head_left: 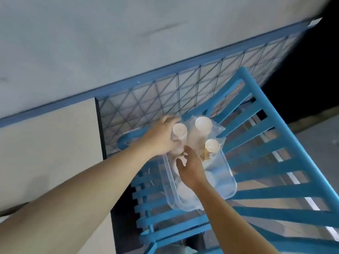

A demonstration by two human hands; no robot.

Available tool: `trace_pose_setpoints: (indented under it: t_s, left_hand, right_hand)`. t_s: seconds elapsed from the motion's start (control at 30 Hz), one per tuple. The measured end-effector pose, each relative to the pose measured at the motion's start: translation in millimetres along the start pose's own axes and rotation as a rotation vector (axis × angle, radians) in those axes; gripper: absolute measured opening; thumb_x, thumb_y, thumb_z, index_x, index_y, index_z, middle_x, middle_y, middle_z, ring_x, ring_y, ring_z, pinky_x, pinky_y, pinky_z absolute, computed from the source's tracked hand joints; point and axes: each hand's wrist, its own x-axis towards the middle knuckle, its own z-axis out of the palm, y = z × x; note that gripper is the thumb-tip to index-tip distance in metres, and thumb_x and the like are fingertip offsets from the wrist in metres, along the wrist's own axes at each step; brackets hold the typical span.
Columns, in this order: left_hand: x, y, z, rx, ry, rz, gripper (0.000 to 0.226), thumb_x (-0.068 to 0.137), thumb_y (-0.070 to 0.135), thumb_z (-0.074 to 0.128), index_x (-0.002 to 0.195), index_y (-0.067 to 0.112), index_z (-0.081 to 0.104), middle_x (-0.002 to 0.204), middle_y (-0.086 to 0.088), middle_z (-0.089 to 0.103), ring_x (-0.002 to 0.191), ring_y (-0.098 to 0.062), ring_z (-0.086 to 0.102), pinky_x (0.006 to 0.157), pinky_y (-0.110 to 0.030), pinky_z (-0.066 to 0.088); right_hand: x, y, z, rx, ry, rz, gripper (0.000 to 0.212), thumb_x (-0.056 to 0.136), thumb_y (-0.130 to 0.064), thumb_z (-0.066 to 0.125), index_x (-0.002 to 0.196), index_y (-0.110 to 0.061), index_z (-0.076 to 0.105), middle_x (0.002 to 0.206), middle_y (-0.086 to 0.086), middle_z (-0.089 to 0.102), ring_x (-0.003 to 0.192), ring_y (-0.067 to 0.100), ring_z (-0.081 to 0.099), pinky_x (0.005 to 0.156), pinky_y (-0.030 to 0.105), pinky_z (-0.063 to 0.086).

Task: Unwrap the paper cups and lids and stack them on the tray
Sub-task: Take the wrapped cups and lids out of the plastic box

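White cup stack (179,130) clasped in L grip (161,139) at tray (230,182) end; R grip (192,169) just beside, hold unclear

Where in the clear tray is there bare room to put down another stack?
Bare floor shows along the right wall of the tray, between it and the right hand, nearer than the small cup stack. The far end is crowded with cup stacks, the left hand gripping one. White lids seem to fill the near left.
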Motion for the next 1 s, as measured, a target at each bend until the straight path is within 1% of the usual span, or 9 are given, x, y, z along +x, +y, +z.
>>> trace_pose_setpoints:
  t_s: [0.07, 0.17, 0.3, 0.43, 0.57, 0.73, 0.83, 0.9, 1.0]
  left_hand:
    - [15, -1, 15, -0.027, -0.008, 0.008, 0.083, 0.086, 0.036, 0.082, 0.157, 0.026, 0.039, 0.16, 0.004, 0.035, 0.138, -0.021, 0.046, 0.11, -0.03, 0.036]
    - [28, -4, 36, -0.076, -0.013, -0.03, 0.076, 0.083, 0.033, 0.084, 0.148, 0.028, 0.046, 0.15, 0.002, 0.045, 0.121, -0.023, 0.059, 0.102, -0.038, 0.047]
    - [32, -9, 45, -0.109, 0.086, -0.037, 0.054, 0.085, 0.03, 0.084, 0.128, 0.025, 0.051, 0.125, 0.002, 0.06, 0.106, -0.022, 0.059, 0.088, -0.041, 0.051]
    - [34, -25, 38, -0.125, 0.071, -0.054, 0.053, 0.085, 0.03, 0.085, 0.124, 0.025, 0.051, 0.113, 0.005, 0.061, 0.1, -0.021, 0.057, 0.078, -0.034, 0.044]
    - [36, -44, 20, -0.139, 0.007, -0.065, 0.057, 0.083, 0.032, 0.087, 0.125, 0.026, 0.05, 0.113, 0.009, 0.057, 0.099, -0.017, 0.055, 0.069, -0.03, 0.038]
    - [43, -49, 15, -0.152, -0.006, -0.044, 0.056, 0.081, 0.037, 0.088, 0.122, 0.028, 0.052, 0.114, 0.008, 0.062, 0.1, -0.016, 0.059, 0.073, -0.031, 0.043]
    - [42, -46, 18, -0.175, 0.038, -0.014, 0.053, 0.084, 0.04, 0.085, 0.126, 0.026, 0.055, 0.116, 0.011, 0.061, 0.102, -0.012, 0.057, 0.082, -0.031, 0.046]
    - [39, -46, 22, -0.206, 0.087, 0.007, 0.051, 0.086, 0.039, 0.083, 0.128, 0.025, 0.058, 0.12, 0.011, 0.062, 0.105, -0.011, 0.057, 0.088, -0.031, 0.047]
    - [35, -47, 27, -0.224, 0.137, 0.004, 0.049, 0.088, 0.039, 0.082, 0.131, 0.028, 0.059, 0.124, 0.012, 0.063, 0.098, -0.01, 0.056, 0.083, -0.026, 0.045]
  right_hand:
    - [10, 7, 8, -0.022, 0.024, 0.009, 0.06, 0.099, -0.022, 0.061, 0.154, -0.013, 0.038, 0.147, 0.012, 0.055, 0.134, 0.031, 0.053, 0.113, 0.045, 0.043]
    - [21, 19, 16, -0.042, 0.008, 0.067, 0.066, 0.101, -0.021, 0.06, 0.158, -0.014, 0.029, 0.148, 0.014, 0.053, 0.134, 0.032, 0.051, 0.112, 0.037, 0.041]
    - [34, 33, 22, -0.052, -0.03, 0.086, 0.077, 0.099, -0.024, 0.065, 0.163, -0.017, 0.022, 0.158, 0.015, 0.044, 0.142, 0.034, 0.045, 0.118, 0.042, 0.037]
    - [46, 39, 29, -0.115, -0.044, 0.055, 0.073, 0.097, -0.026, 0.068, 0.159, -0.019, 0.029, 0.155, 0.011, 0.047, 0.139, 0.033, 0.047, 0.117, 0.043, 0.038]
    - [63, 34, 34, -0.159, -0.062, 0.055, 0.058, 0.097, -0.034, 0.069, 0.146, -0.031, 0.037, 0.143, 0.0, 0.049, 0.13, 0.028, 0.05, 0.112, 0.039, 0.041]
    - [84, 29, 40, -0.25, 0.016, 0.039, 0.07, 0.084, -0.04, 0.084, 0.14, -0.03, 0.043, 0.135, -0.003, 0.055, 0.125, 0.024, 0.051, 0.108, 0.042, 0.043]
    - [93, 25, 50, -0.169, 0.046, 0.067, 0.08, 0.077, -0.044, 0.088, 0.139, -0.034, 0.04, 0.132, -0.005, 0.058, 0.125, 0.025, 0.055, 0.111, 0.044, 0.047]
    - [96, 25, 56, -0.105, 0.085, 0.097, 0.081, 0.073, -0.045, 0.09, 0.136, -0.035, 0.041, 0.129, -0.004, 0.062, 0.121, 0.028, 0.06, 0.105, 0.049, 0.053]
    - [97, 22, 59, -0.109, 0.109, 0.124, 0.078, 0.073, -0.049, 0.09, 0.132, -0.03, 0.042, 0.126, 0.0, 0.064, 0.117, 0.031, 0.063, 0.1, 0.05, 0.055]
